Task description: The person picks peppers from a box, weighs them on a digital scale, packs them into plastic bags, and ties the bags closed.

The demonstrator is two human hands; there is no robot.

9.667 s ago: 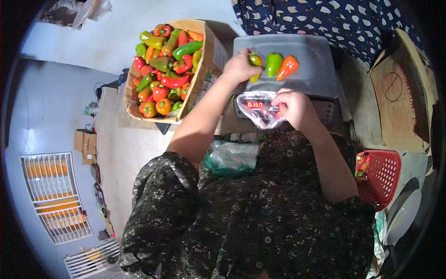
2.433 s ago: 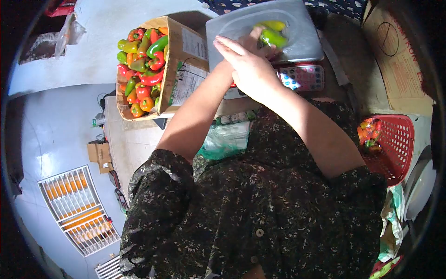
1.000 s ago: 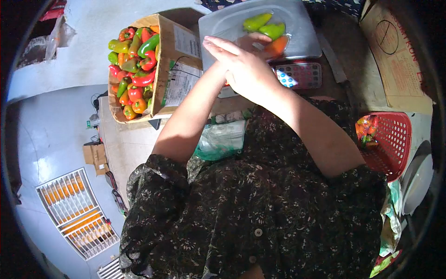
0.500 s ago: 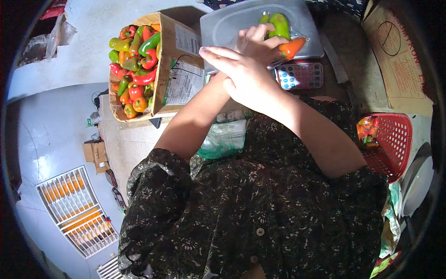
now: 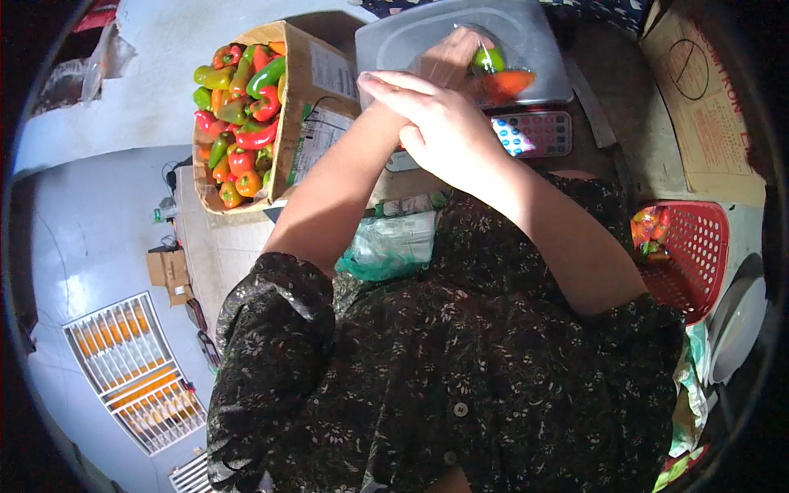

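Observation:
Clear plastic covers my left hand [image 5: 454,57], blurred above a grey plastic lid or tray [image 5: 386,45]. Its fingers curl against a green pepper [image 5: 491,59], partly hidden by the hand. An orange pepper [image 5: 508,85] lies just below, also against the plastic. My right hand [image 5: 440,119] crosses over my left wrist and touches it, fingers stretched out towards the left and thumb apart. Close under the hands is a calculator-like keypad [image 5: 530,133] with coloured buttons.
A cardboard box [image 5: 316,70] full of red, green and orange peppers [image 5: 240,123] stands at left. A knife [image 5: 592,103] lies right of the lid. Farther right are a red basket [image 5: 699,246] with bagged peppers and another carton [image 5: 707,107]. Green plastic bags [image 5: 386,246] sit near my body.
My left hand has turned and drawn slightly back, with the peppers now behind more plastic. My right hand has shifted a little right and settled over the left wrist.

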